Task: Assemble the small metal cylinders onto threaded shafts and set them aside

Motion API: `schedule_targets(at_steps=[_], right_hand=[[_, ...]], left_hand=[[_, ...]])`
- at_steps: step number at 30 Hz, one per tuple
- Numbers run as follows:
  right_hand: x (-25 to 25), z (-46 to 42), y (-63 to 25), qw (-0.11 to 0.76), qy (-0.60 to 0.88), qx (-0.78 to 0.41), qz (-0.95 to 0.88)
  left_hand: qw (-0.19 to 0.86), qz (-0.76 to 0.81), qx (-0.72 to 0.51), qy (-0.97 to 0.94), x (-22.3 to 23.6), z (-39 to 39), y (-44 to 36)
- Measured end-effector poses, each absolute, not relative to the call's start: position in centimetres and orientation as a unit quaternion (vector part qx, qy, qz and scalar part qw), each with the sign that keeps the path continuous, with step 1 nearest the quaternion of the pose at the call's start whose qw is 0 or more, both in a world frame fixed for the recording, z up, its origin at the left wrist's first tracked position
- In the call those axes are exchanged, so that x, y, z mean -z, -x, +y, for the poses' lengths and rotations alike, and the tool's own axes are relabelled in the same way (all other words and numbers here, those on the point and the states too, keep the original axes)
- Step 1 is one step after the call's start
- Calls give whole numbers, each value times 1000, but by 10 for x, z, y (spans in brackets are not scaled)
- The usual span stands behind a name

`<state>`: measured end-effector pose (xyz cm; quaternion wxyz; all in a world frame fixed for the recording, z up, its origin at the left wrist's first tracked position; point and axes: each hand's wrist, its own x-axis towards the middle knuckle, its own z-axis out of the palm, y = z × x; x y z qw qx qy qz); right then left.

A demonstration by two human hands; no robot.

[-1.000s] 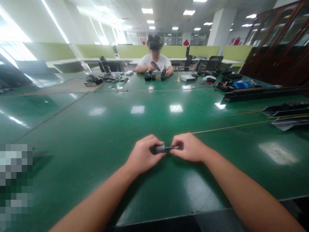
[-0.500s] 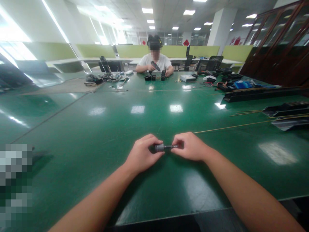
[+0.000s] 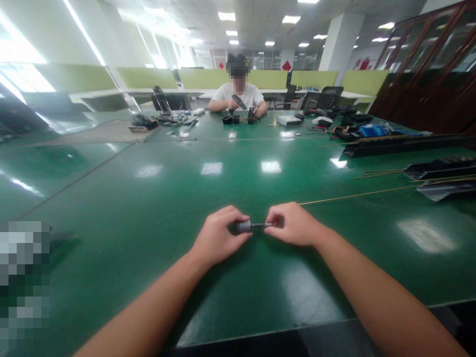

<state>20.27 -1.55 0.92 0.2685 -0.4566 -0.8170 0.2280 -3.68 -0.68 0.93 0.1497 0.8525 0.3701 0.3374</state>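
My left hand [image 3: 219,233] is closed, with thumb and fingers gripping a small grey cylinder [image 3: 244,226]. Out of the cylinder's right end runs a thin dark metal shaft [image 3: 258,225], held level just over the green table [image 3: 208,198]. My right hand [image 3: 293,224] pinches the far end of this shaft between thumb and curled fingers, so its tip is hidden. Behind my right hand a long thin brass-coloured rod [image 3: 353,196] stretches off to the right; its near end is hidden behind the hand.
Black metal channels [image 3: 442,168] and more thin rods lie at the right. Across the table a person [image 3: 238,96] holds a power drill [image 3: 239,102] near small black parts [image 3: 231,119]. Tools and parts [image 3: 173,118] clutter the far left; a white box [image 3: 289,120] stands at the back.
Almost nothing differs. Both hands keep their grips on the grey cylinder and its shaft, and the view has shifted very slightly.
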Motion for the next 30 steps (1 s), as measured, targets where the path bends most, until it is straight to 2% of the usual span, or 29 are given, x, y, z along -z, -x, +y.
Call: schedule_targets(at_steps=[30], right_hand=[[-9, -13, -208, 275, 462, -231, -811]], left_hand=[[152, 386, -333, -847, -10, -5, 41]])
